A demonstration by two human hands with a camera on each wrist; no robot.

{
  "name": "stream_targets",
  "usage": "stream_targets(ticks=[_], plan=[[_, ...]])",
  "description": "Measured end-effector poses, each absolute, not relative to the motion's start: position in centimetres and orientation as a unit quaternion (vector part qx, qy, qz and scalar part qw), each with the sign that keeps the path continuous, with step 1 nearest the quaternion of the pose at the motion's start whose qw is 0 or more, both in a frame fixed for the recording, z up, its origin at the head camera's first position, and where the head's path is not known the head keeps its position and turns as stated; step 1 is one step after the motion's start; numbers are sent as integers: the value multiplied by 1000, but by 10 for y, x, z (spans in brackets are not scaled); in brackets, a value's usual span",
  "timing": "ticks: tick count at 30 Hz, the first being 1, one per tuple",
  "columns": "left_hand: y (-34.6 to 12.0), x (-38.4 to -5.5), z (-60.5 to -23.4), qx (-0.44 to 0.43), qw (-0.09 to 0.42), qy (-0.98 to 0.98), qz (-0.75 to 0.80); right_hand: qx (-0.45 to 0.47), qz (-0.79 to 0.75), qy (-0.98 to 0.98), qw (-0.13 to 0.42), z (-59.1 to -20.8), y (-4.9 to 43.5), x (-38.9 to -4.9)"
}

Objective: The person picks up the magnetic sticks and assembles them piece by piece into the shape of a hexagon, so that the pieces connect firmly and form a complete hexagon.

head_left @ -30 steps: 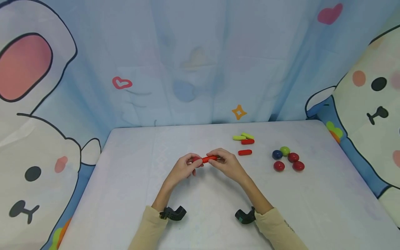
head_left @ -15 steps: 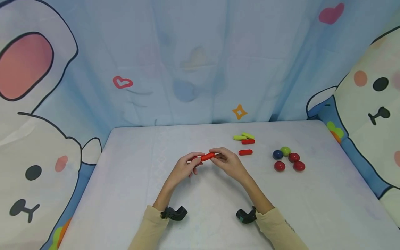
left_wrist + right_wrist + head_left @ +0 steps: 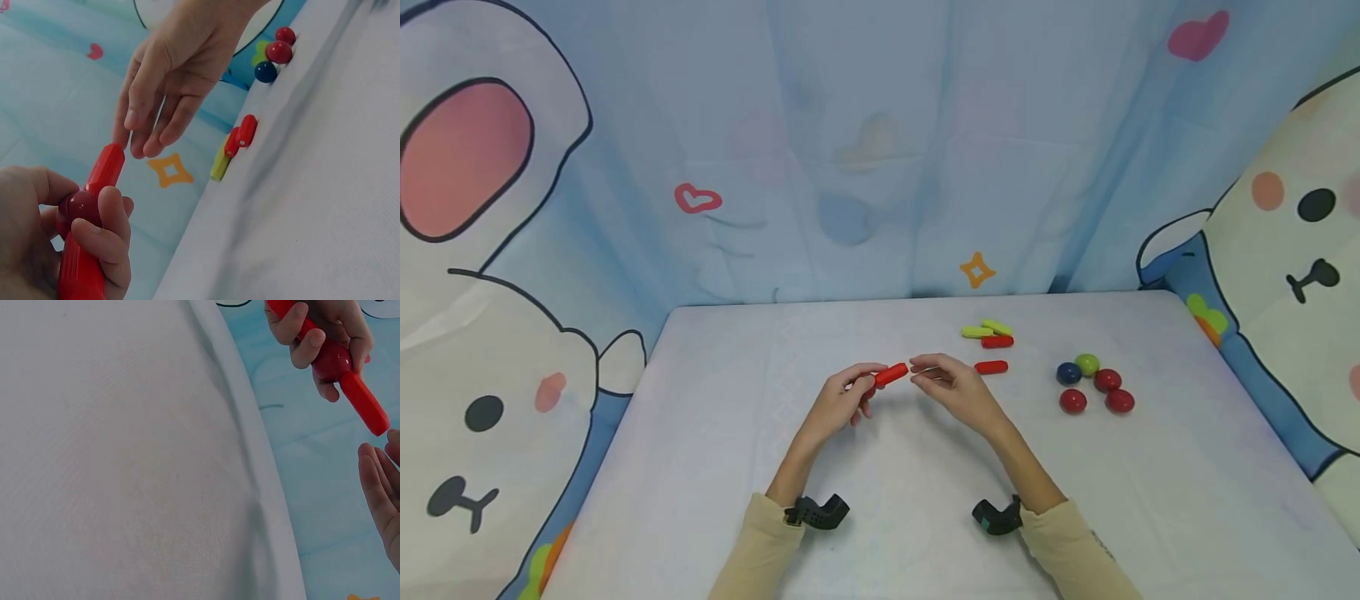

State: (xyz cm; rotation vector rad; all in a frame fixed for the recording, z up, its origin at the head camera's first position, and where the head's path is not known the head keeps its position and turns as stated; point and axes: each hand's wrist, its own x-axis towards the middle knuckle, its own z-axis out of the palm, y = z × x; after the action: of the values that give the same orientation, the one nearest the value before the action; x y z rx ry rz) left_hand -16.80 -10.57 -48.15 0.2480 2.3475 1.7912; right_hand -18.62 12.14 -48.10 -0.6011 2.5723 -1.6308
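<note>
In the left wrist view, my left hand (image 3: 37,231) grips a dark red ball (image 3: 84,206) with fingers and thumb around it. A bright red rod (image 3: 107,165) sticks out of one side of the ball, and a second, ribbed red rod (image 3: 81,275) runs from the other side along the palm. The head view shows the outer rod (image 3: 892,374) pointing up and right, above the table. My right hand (image 3: 955,387) is just right of that rod's tip, holding nothing, its fingers extended and slightly bent. A small gap separates its fingertips from the rod in the head view.
Right of the hands lie two loose red rods (image 3: 992,367) and two yellow-green rods (image 3: 977,332). Farther right is a cluster of balls: a blue one (image 3: 1069,373), a green one (image 3: 1087,364) and several red ones (image 3: 1107,380). A white cloth covers the table (image 3: 700,467).
My right hand has let go of the outer red rod and drawn slightly right. The rod, held by the left hand, now tilts more upward with its tip exposed.
</note>
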Motion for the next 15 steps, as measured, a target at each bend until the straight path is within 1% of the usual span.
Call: stream_targets(ticks=[8, 15], plan=[[-108, -169, -479, 72, 91, 789, 603, -179, -501, 846, 29, -478, 139, -193], [-112, -169, -477, 67, 93, 789, 604, -164, -475, 865, 2, -474, 170, -201]])
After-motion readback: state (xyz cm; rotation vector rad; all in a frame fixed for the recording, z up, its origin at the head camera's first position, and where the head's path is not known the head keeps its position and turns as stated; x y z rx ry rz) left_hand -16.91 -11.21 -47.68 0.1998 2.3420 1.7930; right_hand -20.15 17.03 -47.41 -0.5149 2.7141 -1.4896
